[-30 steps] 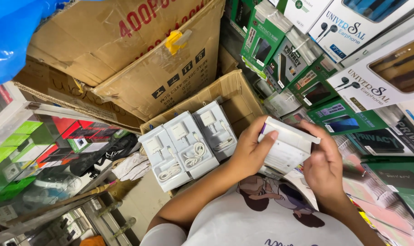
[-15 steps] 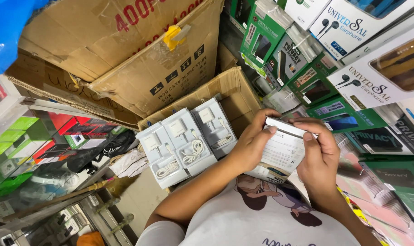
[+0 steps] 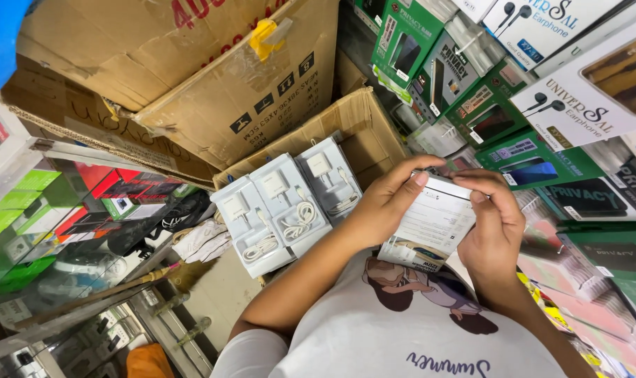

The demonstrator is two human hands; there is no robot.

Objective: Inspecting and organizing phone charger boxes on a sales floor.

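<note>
White and flat, the small box (image 3: 430,224) sits tilted between your hands above your chest, left hand (image 3: 384,206) clamped on its near long edge, right hand (image 3: 496,231) pinching the far top corner, beside the carton (image 3: 363,129).

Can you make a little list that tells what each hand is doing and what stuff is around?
left hand: grips the left side of a white box, fingers over its top edge
right hand: holds the box's right side
open cardboard carton: holds three white charger packs standing in a row
right of the hands: green packages and white earphone boxes
upper left: big brown cartons
</note>
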